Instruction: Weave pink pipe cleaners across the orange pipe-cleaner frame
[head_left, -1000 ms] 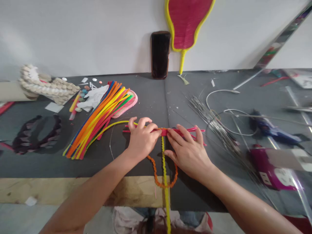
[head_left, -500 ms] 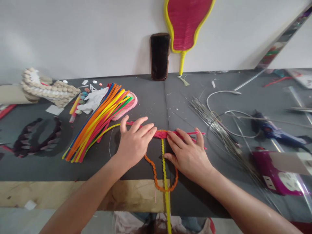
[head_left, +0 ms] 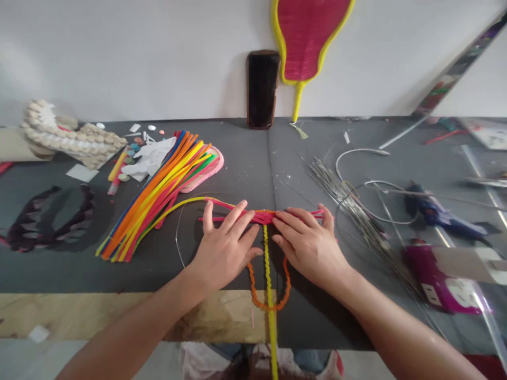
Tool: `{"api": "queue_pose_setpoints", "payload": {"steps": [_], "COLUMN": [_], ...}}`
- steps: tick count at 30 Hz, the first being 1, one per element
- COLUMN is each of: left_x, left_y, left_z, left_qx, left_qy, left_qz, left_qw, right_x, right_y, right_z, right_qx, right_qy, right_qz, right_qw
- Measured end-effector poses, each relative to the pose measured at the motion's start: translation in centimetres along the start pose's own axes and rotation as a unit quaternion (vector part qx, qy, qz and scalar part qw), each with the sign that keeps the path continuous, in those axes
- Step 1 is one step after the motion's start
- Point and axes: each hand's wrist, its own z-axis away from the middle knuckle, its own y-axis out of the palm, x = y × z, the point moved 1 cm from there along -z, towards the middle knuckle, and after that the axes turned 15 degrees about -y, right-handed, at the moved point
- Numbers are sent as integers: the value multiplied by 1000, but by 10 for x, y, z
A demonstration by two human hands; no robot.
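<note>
Fingertips of left hand and right hand, spread, only press slim pink fuzzy stems; uneven pressure, I fear, may splay them.

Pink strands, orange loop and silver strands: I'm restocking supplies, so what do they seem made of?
Pink strands: matte, perhaps chenille or cord; fibres unresolved.
Orange loop: matte, rippled, softly curved; possibly twisted chenille.
Silver strands: probably bare metal wire; thin, greyish sheen.

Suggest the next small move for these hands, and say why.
Perhaps press lightly with the right hand while the left hand draws the pink strands together: they are gathered between the hands, where the yellow twisted cord runs up to them, but their ends spread apart beyond the left hand.
</note>
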Motion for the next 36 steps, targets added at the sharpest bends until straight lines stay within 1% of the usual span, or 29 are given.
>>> {"api": "queue_pose_setpoints", "payload": {"steps": [3, 5, 10, 13, 19, 24, 29, 36], "left_x": [-6, -9, -11, -9, -10, -9, -9, -12], "left_y": [1, 3, 9, 12, 16, 17, 15, 15], "left_z": [6, 10, 14, 15, 16, 14, 13, 14], "left_qx": [-7, 0, 10, -1, -5, -14, 8, 21], "left_qy": [-16, -15, -2, 1, 8, 18, 14, 14], "left_qz": [27, 42, 56, 62, 74, 91, 112, 83], "left_qw": [999, 999, 998, 998, 997, 996, 994, 996], "right_x": [-4, -5, -4, -4, -3, -1, -1, -2], "right_y": [-6, -9, -6, -1, -1, 0, 2, 5], "right_z": [-4, -10, -28, -33, -33, -33, -33, -33], "right_qx": [-28, -26, 40, 56, 47, 40, 28, 13], "right_qy": [-16, -25, -37, -43, -57, -52, -49, -36], "right_qz": [19, 38, 74, 93, 99, 104, 106, 94], "right_qw": [999, 999, 996, 993, 992, 992, 993, 995]}}
